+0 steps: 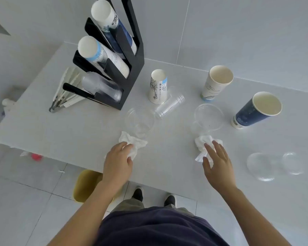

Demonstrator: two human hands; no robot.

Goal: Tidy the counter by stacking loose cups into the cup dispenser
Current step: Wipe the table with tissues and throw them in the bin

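Your left hand (118,159) grips a crumpled tissue (133,142); your right hand (218,162) hovers open over another tissue (202,142). Loose cups (158,87) stand on the tabletop (78,132), right of the cup dispenser (130,68).

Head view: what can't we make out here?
- Clear cup count in the dispenser bottom slot: transparent and blurred.
- Left hand grip on tissue: fingers cover it.
- Clear cups near the white paper cup: edges blend into the counter.
- Yellow bin: contents hidden by counter edge.
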